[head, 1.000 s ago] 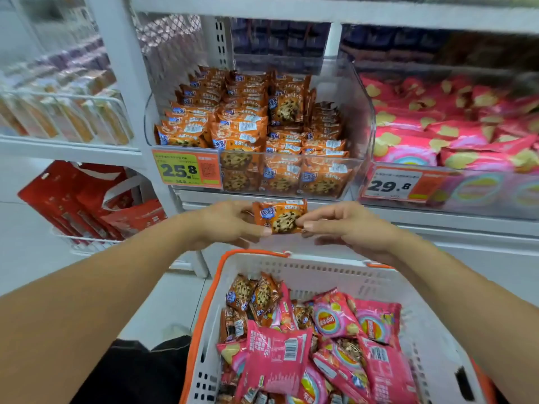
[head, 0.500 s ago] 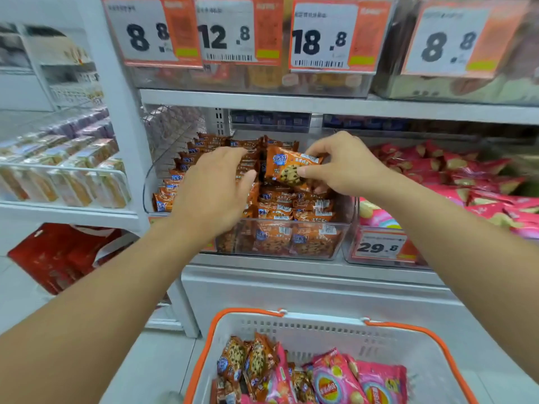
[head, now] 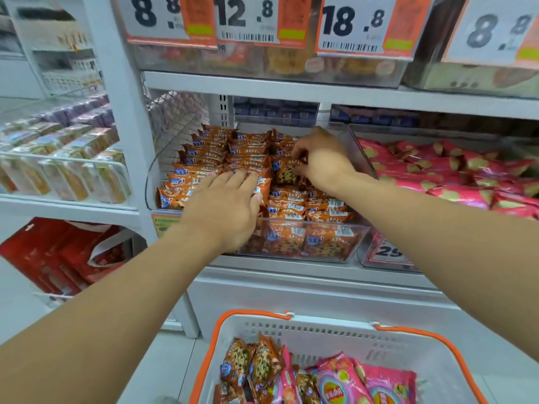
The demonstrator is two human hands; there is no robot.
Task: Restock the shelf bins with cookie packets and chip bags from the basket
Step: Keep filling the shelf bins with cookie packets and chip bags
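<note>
Orange cookie packet, carried up from the basket a second ago, now sits mid-frame in the cookie bin, pinched by the right hand; left hand presses flat, so placement nears completion.

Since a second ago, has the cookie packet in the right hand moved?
Yes. The cookie packet went from below the bin front up into it.

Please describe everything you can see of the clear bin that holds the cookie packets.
The clear bin looks like transparent plastic, with rounded corners and an open top. It sits on the white shelf, beside the bin of pink chip bags. Orange cookie packets fill it in rows. The left hand rests flat on them; the right hand pinches one packet inside it.
</note>
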